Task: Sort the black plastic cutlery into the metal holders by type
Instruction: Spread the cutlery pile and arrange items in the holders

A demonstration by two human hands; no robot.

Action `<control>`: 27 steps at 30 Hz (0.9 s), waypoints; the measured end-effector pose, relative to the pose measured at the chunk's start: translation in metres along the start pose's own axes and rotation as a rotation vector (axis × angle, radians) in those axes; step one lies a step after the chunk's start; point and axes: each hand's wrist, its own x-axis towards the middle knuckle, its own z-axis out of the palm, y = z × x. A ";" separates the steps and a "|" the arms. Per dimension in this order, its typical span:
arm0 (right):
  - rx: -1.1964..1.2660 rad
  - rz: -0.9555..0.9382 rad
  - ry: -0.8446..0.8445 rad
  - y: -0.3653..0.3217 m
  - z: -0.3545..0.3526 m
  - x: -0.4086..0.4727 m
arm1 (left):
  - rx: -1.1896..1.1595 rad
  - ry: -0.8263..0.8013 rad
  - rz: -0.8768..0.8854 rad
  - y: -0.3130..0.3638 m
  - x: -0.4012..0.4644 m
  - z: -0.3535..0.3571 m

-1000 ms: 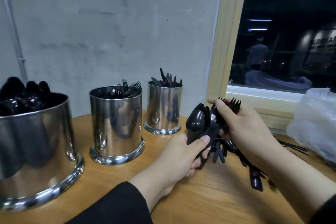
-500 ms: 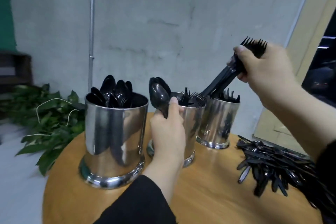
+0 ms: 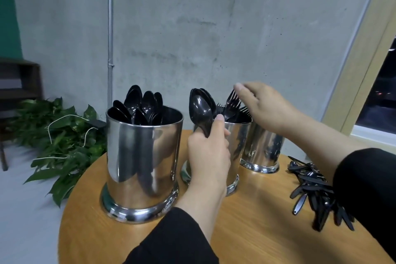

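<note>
Three metal holders stand on the round wooden table (image 3: 246, 227). The large left holder (image 3: 142, 156) is full of black spoons. The middle holder (image 3: 237, 143) carries black forks (image 3: 232, 105), and the far holder (image 3: 264, 150) is mostly hidden behind my right arm. My left hand (image 3: 209, 156) grips a small bunch of black spoons (image 3: 200, 108) upright in front of the middle holder. My right hand (image 3: 260, 105) hovers just above the forks in the middle holder with fingers relaxed and nothing in it. A pile of loose black cutlery (image 3: 312, 191) lies at the right.
A grey concrete wall with a metal pipe (image 3: 110, 34) rises behind the table. Green leafy plants (image 3: 60, 143) with a white cord lie on the floor at the left. A wooden window frame (image 3: 364, 60) stands at the right.
My right hand has lowered the bunch of forks into the middle holder and let go of it. My left hand still holds the spoons in nearly the same place.
</note>
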 end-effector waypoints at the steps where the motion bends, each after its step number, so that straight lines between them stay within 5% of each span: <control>1: 0.038 -0.024 0.075 -0.002 -0.006 -0.001 | 0.015 -0.012 -0.002 0.000 -0.001 0.000; 4: 0.162 -0.060 0.143 -0.019 -0.027 -0.011 | 0.094 -0.068 -0.002 0.000 -0.003 0.000; 9: 0.173 -0.134 -0.228 -0.049 -0.041 -0.034 | 0.284 -0.215 0.019 -0.001 -0.009 0.002; 12: 0.057 -0.131 -0.268 -0.052 -0.043 -0.043 | 0.332 -0.282 0.012 0.003 -0.013 0.004; 19: 0.099 -0.138 -0.108 -0.062 -0.058 -0.055 | 0.280 -0.390 0.141 0.021 -0.027 0.003; 27: 0.361 -0.133 0.121 -0.100 -0.061 -0.033 | 0.420 -0.303 0.414 0.074 -0.033 -0.024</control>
